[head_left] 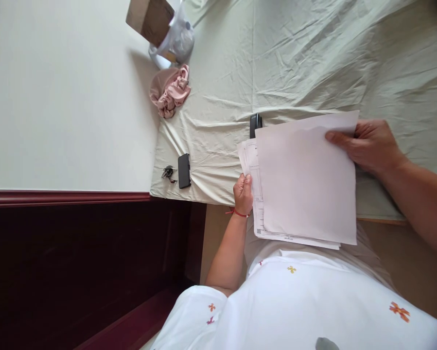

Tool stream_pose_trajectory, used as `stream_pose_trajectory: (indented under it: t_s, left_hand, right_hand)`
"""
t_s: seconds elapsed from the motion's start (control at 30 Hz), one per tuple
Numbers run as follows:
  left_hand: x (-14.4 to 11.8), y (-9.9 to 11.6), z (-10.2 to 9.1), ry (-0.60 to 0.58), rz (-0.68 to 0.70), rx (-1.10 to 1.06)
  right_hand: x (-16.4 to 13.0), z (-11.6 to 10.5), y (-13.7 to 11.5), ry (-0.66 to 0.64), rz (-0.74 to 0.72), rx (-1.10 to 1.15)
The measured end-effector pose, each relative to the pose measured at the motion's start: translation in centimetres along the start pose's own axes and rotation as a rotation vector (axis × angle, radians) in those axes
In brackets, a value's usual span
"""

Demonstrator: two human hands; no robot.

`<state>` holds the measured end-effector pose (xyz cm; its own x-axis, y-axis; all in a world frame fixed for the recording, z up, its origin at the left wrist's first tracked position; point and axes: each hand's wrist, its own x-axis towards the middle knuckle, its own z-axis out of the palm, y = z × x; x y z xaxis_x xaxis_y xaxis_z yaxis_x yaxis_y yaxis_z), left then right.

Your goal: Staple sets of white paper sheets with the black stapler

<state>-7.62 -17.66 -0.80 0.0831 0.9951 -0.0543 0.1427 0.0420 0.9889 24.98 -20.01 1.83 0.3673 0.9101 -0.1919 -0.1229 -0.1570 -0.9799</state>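
1. A whitish, see-through plastic container (183, 41) stands at the far left of the surface (218, 170), by the wall (65, 97); whether it is a bag or a lined bin, I cannot tell. A brown box (150, 19) sits tilted at its mouth, and something yellowish shows low in it, too blurred to name.
2. A crumpled pink cloth (170, 92) lies just on the near side of the container, at the surface's left edge.
3. The left hand (243, 192), a red cord (240, 213) at its wrist, has its fingers closed on the left edge of the printed sheets (256, 194).
4. The right hand (373, 143) pinches the blank sheet (307, 180) near its far right corner, thumb on top; its other fingers are mostly hidden beneath.
5. The blank sheet overlaps the printed sheets, leaving a strip of them showing at left and below. Both reach past the surface's near edge, over the person's lap.
6. A black object (254, 124) lies just beyond the papers, partly covered by them.
7. A black phone (183, 170) and keys (168, 172) lie side by side near the front left corner, well apart from the left hand, with creased covering between.
8. Beyond the papers, wrinkled covering runs to the top of the view.
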Motion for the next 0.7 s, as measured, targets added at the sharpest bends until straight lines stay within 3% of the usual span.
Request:
stream_pose_trajectory:
  t_s: [0.33,0.53,0.7]
  left_hand:
    - [-0.03,-0.13,-0.06,-0.014,-0.002,0.007]
    - [-0.01,-0.18,-0.03,0.004,-0.010,0.019]
    - [-0.03,-0.30,0.07,-0.001,-0.020,0.005]
  right_hand:
    - [0.01,-0.03,0.14,-0.009,-0.036,-0.057]
    - [0.29,-0.71,-0.03,0.072,-0.173,-0.356]
    - [0.16,-0.55,-0.36,-0.084,-0.052,-0.055]
